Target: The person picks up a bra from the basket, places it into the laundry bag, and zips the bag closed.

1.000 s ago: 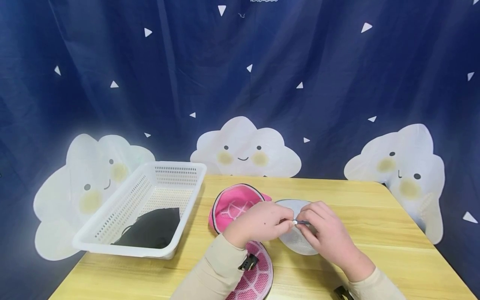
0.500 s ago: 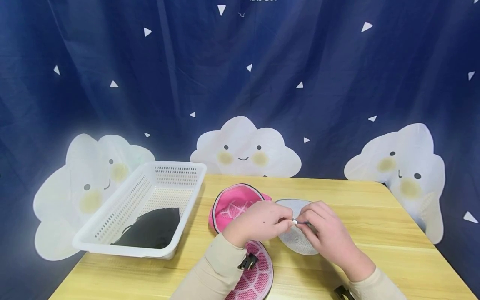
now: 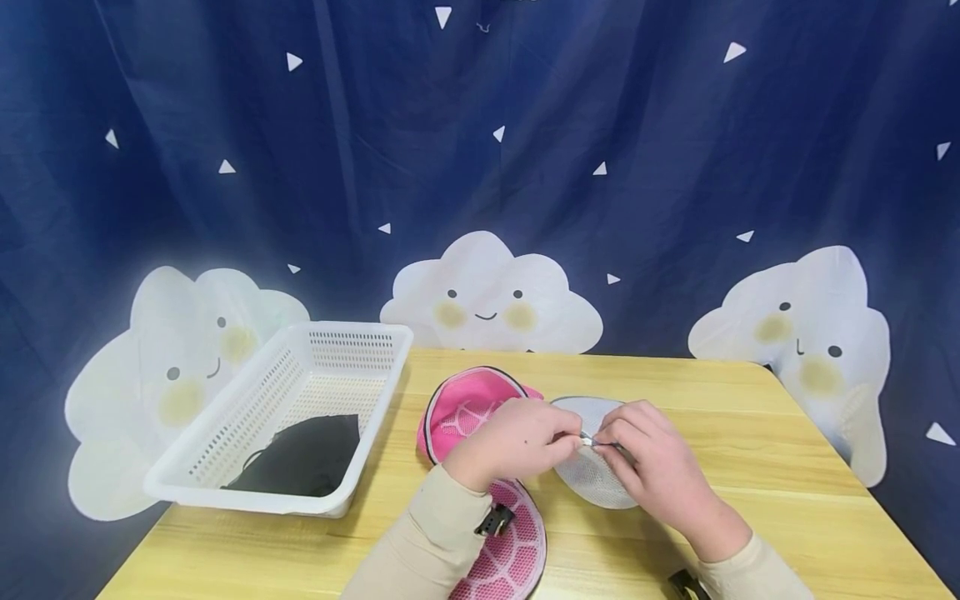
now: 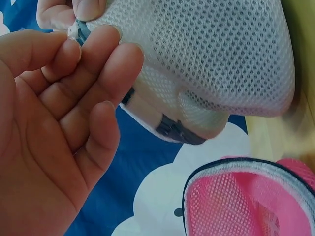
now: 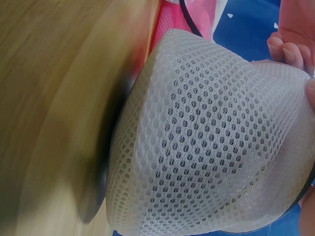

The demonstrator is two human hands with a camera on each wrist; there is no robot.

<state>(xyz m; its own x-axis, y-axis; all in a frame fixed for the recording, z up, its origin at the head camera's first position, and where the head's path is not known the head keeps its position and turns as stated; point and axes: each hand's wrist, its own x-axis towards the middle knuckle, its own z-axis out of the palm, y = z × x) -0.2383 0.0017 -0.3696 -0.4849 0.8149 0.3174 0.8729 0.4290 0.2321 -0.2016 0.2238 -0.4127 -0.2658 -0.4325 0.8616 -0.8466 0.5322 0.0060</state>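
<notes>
Left fingers (image 4: 101, 44) pinch what looks like a zipper pull (image 4: 73, 31), right fingers (image 3: 624, 430) pinch the dark edge (image 4: 83, 32) of the white mesh bag (image 5: 211, 137) just beside it, presumably for tension.

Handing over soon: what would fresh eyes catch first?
Probably the navy cloth backdrop with smiling white clouds, behind the yellow wooden table. On the table, an open round pink mesh pouch sits left of the white mesh pouch, whose zipped rim the left hand and right hand pinch.
</notes>
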